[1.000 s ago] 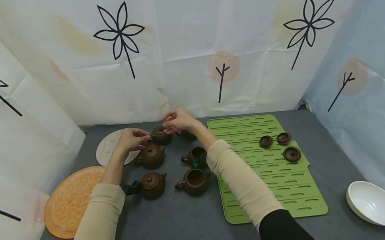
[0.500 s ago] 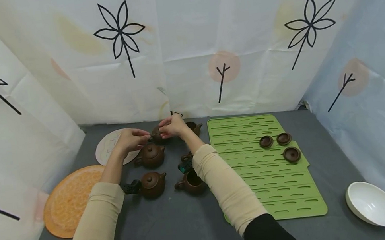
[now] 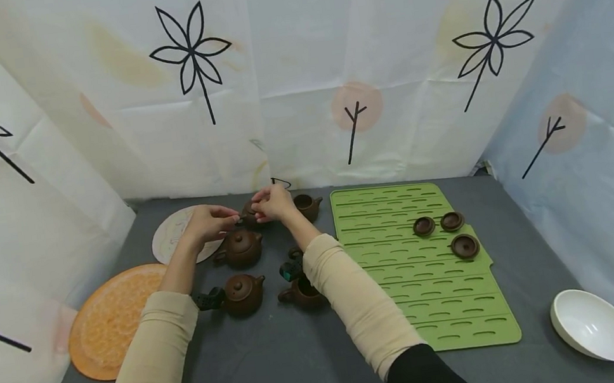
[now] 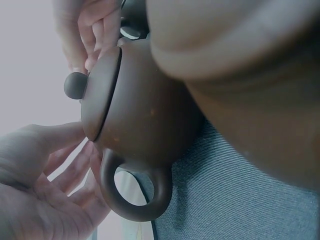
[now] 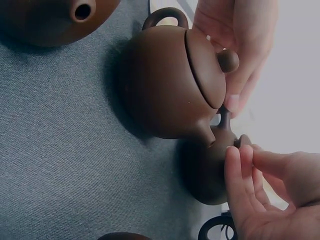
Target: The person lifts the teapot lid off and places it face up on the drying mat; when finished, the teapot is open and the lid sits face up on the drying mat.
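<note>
A brown lidded teapot [image 5: 207, 172] stands at the back, partly behind another lidded teapot [image 3: 242, 248]. My left hand [image 3: 209, 224] reaches its handle, with thumb and fingers pinching there in the right wrist view. Over its top, my right hand [image 3: 275, 203] has thumb and fingers at the lid [image 5: 243, 140], apparently pinching it; the exact contact is partly hidden. In the left wrist view, the middle teapot [image 4: 150, 105] blocks the back one. A third lidded teapot [image 3: 244, 295] stands nearest, beside the left wrist's camera.
Lidless teapots [image 3: 309, 207] stand right of centre, one mostly covered by my right arm. Three lids [image 3: 465, 247] lie on a green mat [image 3: 430, 304]. A white bowl [image 3: 594, 325] is at right. An orange round mat [image 3: 110, 324] and a pale round mat [image 3: 169, 237] are at left.
My right hand has moved left and slightly toward me, over the back teapot's lid, uncovering the lidless teapot behind. My left hand has kept its place.
</note>
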{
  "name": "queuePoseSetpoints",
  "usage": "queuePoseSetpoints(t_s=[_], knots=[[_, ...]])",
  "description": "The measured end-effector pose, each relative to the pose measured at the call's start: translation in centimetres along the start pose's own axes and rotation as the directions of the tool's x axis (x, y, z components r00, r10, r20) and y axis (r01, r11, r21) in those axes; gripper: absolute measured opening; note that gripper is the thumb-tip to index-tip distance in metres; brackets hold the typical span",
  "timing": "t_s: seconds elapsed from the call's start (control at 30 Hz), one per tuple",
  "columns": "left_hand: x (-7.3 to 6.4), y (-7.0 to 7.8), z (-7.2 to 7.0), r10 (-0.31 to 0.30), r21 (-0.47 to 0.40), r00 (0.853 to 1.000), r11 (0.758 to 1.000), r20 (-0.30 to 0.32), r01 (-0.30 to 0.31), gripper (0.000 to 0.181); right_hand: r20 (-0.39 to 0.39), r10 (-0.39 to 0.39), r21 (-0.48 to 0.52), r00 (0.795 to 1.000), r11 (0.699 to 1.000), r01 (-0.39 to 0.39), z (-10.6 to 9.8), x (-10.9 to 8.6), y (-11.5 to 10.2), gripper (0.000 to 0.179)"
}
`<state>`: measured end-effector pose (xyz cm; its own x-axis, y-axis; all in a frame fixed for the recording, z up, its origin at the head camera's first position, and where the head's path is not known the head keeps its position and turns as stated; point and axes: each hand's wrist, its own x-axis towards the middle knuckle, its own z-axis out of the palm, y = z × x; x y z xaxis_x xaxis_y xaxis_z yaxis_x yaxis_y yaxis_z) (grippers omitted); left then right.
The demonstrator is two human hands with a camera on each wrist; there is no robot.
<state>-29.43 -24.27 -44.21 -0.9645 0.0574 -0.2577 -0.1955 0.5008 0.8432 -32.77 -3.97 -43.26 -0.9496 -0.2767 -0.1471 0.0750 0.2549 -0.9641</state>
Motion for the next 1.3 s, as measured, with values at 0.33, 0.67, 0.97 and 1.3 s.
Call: queuePoseSetpoints(t_s=[0.33,0.67,0.97,1.3], knots=[[0.0,0.0,0.0,0.020,0.016,1.000,1.000,-0.008,-0.019,0.039,0.070,-0.024,0.025,0.997,0.999,0.022,-2.0,0.2,-0.7,0.028],[-0.2,0.2,0.0,0.025,0.024,1.000,0.999,-0.001,-0.025,0.038,0.104,-0.114,0.030,0.988,0.993,0.112,-5.9,-1.0,-2.3,0.028],[-0.1,0.0,0.0,0.028,0.035,1.000,0.999,0.005,-0.028,0.040,0.095,-0.134,-0.002,0.986,0.991,0.134,-10.6,-3.0,-3.0,0.032],[0.0,0.1,0.0,0.035,0.049,0.999,0.998,0.000,-0.035,0.039,0.116,-0.164,-0.071,0.980,0.982,0.173,-17.4,-6.9,-2.8,0.040]])
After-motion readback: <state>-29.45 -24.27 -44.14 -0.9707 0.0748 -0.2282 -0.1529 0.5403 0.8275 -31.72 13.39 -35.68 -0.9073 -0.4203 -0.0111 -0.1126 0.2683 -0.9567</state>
